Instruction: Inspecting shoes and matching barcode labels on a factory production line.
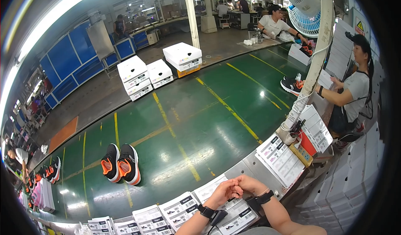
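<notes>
My left hand (224,193) and my right hand (250,185) meet over the near edge of the bench, fingers bent and pressed together at the tips. Whatever they may pinch is too small or hidden to name. Beneath and beside them lie several stacks of printed label sheets (179,212) with small shoe pictures and barcodes. Dark straps with small devices circle both wrists. Left of my hands, a pair of black sneakers (121,164) with orange linings and white-orange soles stands on the green conveyor belt (200,139).
White shoe boxes (135,74) stand along the belt's far side. More sneakers (51,170) are at the far left. A pole (311,76) rises at right, near another sheet stack (279,160). Co-workers sit beyond it, one beside a sneaker (292,84); stacked white boxes (346,185) fill the lower right.
</notes>
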A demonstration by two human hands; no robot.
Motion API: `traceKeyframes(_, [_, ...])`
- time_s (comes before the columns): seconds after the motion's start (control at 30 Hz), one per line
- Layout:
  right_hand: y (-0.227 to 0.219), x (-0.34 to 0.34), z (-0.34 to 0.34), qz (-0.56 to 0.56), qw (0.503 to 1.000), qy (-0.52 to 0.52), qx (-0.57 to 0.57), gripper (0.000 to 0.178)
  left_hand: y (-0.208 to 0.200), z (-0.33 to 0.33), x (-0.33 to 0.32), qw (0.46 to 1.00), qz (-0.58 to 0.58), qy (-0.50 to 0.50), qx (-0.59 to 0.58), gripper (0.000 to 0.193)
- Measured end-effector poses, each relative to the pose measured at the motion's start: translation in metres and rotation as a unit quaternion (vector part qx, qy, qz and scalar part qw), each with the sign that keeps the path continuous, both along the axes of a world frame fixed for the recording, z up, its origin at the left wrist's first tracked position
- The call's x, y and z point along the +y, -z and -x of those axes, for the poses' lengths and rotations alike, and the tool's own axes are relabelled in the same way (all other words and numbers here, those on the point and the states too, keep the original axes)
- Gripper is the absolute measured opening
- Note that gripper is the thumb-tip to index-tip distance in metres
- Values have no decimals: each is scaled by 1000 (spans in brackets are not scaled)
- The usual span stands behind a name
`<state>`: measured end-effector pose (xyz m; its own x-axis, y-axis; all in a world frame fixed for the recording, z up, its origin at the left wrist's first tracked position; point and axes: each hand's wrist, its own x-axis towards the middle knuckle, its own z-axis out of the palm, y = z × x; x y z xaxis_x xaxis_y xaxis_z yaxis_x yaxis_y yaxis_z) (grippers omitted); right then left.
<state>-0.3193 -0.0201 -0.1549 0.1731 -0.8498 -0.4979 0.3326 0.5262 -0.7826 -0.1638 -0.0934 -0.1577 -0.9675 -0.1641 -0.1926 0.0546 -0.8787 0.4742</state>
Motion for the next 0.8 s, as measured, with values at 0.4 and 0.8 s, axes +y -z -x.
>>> traceKeyframes(0.4, [-2,2,6,6,999,-40,-2,18,6,0,2,1000,11,1,17,33])
traceKeyframes(0.8, [-7,-1,3,-14,999,-36,6,18,6,-3,3,997,68,6,23,16])
